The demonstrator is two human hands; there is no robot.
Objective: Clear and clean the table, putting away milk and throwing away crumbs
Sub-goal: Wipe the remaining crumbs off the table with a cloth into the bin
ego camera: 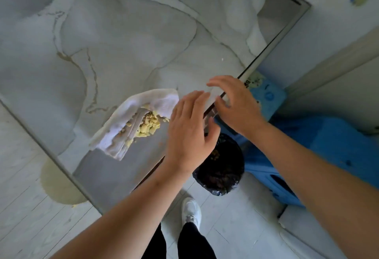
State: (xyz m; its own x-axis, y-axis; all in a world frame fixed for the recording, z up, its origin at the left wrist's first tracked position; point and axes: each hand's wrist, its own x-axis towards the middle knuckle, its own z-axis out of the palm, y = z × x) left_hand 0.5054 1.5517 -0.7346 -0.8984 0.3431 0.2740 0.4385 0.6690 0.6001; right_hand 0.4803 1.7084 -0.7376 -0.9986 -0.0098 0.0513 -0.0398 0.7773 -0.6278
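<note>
Marble table [123, 33] bears a white cloth [123, 123] with yellow crumbs [146, 124]; both hands, left [189, 133] and right [235, 105], hover spread, empty.

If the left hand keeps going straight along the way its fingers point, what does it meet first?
Probably the right hand. The left hand points up and slightly right over the table's edge, and its fingers nearly reach the right hand's. Depth is unclear; it might pass underneath.

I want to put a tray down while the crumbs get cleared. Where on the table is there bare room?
Most of the marble table is bare: the whole stretch beyond the white cloth toward the far edge. A smaller bare patch lies between the cloth and the near corner. It is crowded at the right edge, where the crumbs, left hand and right hand gather above the bin.
</note>
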